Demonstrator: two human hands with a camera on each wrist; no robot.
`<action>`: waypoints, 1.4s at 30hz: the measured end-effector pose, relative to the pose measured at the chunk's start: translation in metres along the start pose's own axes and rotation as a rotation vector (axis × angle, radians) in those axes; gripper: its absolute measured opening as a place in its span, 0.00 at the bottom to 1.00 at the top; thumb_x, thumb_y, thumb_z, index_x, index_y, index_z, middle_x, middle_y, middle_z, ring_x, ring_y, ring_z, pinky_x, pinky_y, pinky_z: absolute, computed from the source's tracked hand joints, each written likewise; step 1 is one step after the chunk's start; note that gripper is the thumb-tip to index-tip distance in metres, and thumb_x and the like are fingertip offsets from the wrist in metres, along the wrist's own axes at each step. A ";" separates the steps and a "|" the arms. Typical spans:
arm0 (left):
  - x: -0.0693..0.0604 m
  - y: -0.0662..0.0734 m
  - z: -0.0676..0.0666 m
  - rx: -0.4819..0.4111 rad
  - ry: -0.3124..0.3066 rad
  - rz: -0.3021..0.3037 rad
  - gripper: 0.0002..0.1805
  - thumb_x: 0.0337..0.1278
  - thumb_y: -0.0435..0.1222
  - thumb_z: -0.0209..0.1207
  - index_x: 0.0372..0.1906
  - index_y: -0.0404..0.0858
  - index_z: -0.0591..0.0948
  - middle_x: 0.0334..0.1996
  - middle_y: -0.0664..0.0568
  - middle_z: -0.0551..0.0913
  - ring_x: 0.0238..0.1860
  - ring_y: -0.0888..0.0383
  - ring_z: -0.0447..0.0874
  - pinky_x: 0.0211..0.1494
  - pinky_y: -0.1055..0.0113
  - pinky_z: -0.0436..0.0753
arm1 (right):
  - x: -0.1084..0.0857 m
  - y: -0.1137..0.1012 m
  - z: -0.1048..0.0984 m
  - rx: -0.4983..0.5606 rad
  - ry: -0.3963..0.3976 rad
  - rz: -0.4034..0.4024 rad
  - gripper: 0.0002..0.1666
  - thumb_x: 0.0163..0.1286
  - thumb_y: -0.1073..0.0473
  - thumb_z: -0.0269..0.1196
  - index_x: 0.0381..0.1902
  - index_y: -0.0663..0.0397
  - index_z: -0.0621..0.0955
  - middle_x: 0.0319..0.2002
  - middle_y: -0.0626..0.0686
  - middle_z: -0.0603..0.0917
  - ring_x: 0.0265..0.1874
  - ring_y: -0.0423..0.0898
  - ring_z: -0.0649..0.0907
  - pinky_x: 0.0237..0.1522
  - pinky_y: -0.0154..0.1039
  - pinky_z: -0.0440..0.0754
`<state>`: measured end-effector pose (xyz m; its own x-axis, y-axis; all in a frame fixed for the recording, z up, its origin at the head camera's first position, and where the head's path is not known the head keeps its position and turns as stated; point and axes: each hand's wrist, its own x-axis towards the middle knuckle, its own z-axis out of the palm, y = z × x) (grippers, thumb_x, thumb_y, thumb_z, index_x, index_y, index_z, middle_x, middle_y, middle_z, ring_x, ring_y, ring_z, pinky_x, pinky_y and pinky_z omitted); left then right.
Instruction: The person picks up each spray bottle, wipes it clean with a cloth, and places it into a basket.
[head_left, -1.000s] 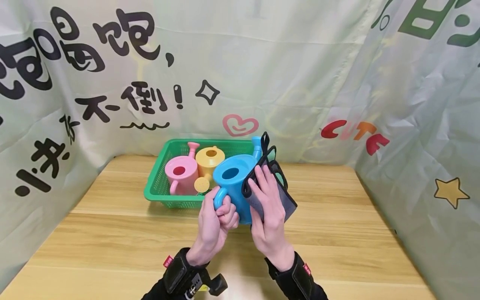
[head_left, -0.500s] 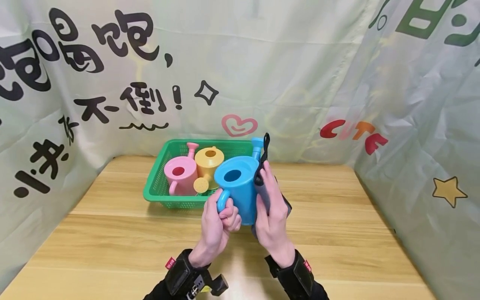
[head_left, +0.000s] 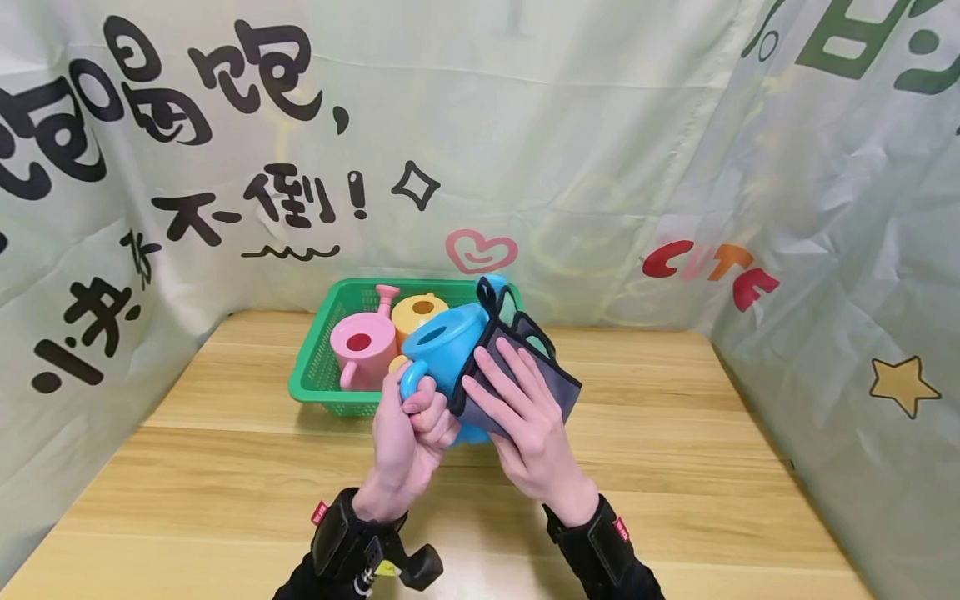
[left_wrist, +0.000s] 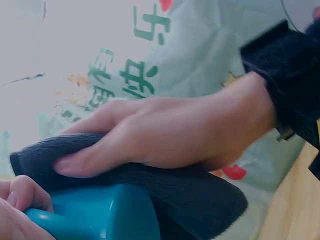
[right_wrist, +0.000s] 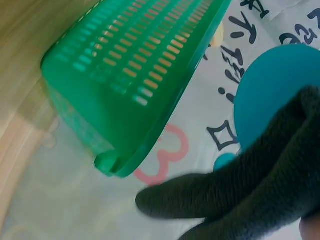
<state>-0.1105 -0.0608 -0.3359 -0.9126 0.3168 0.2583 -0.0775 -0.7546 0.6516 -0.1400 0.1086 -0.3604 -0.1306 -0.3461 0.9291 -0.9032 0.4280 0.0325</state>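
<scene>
My left hand grips the handle of a blue toy watering can, its fingers curled round it. The can is tilted above the table, near the basket's front right side. Against its right side my right hand presses a folded grey cloth with black edging, a hanging loop and a green inner side. That hand's fingers lie fairly straight over the cloth. In the left wrist view, its thumb rests along the cloth, beside the can. Cloth and hand hide much of the can's right side.
A green plastic basket stands at the back of the wooden table. In it are a pink watering can and a yellow one, partly hidden by the blue can. A printed fabric sheet walls the back and sides.
The blue can has tipped and shifted left with my left hand. My right hand has moved left with the cloth, which now covers more of the can's front.
</scene>
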 end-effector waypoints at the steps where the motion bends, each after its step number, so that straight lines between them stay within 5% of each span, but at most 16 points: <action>1: 0.000 0.002 -0.001 -0.016 0.003 0.000 0.29 0.81 0.47 0.21 0.17 0.49 0.57 0.12 0.59 0.51 0.12 0.62 0.46 0.22 0.64 0.38 | 0.000 0.001 -0.001 0.010 -0.015 -0.011 0.21 0.78 0.62 0.48 0.59 0.60 0.81 0.70 0.60 0.75 0.74 0.61 0.69 0.78 0.53 0.60; 10: -0.002 0.010 -0.001 -0.060 0.029 -0.001 0.29 0.80 0.45 0.21 0.17 0.48 0.59 0.13 0.58 0.51 0.14 0.62 0.47 0.23 0.66 0.39 | 0.001 0.002 -0.004 0.023 -0.089 -0.041 0.21 0.78 0.62 0.48 0.60 0.57 0.81 0.70 0.59 0.75 0.74 0.62 0.68 0.78 0.55 0.59; 19: 0.000 -0.002 0.006 0.011 0.087 -0.001 0.28 0.80 0.46 0.22 0.16 0.49 0.56 0.12 0.60 0.51 0.12 0.63 0.46 0.23 0.64 0.37 | 0.001 -0.001 -0.001 -0.033 -0.079 -0.010 0.21 0.78 0.63 0.48 0.60 0.57 0.81 0.69 0.59 0.76 0.73 0.63 0.69 0.78 0.54 0.60; 28: 0.000 -0.019 0.010 0.074 0.087 -0.010 0.29 0.81 0.47 0.24 0.15 0.49 0.57 0.11 0.59 0.52 0.12 0.60 0.46 0.22 0.63 0.42 | -0.006 0.003 -0.004 0.114 -0.060 0.247 0.23 0.80 0.63 0.50 0.69 0.61 0.73 0.73 0.61 0.70 0.77 0.57 0.65 0.79 0.42 0.60; 34: -0.001 -0.022 0.013 0.139 0.088 -0.036 0.30 0.80 0.47 0.25 0.14 0.50 0.59 0.11 0.59 0.53 0.12 0.59 0.47 0.22 0.63 0.45 | -0.003 0.001 -0.012 0.267 -0.052 0.426 0.33 0.69 0.78 0.56 0.71 0.62 0.70 0.75 0.60 0.67 0.78 0.48 0.63 0.76 0.37 0.63; 42: -0.002 -0.026 0.015 0.268 -0.013 0.006 0.29 0.80 0.44 0.24 0.15 0.46 0.56 0.10 0.56 0.51 0.12 0.53 0.43 0.20 0.61 0.44 | 0.002 0.000 -0.017 0.429 0.049 0.604 0.34 0.73 0.79 0.48 0.76 0.61 0.63 0.76 0.60 0.66 0.77 0.42 0.65 0.75 0.33 0.64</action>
<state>-0.1002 -0.0331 -0.3425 -0.9072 0.3214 0.2714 0.0388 -0.5784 0.8148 -0.1332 0.1222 -0.3519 -0.6462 -0.1116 0.7550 -0.7613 0.1645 -0.6272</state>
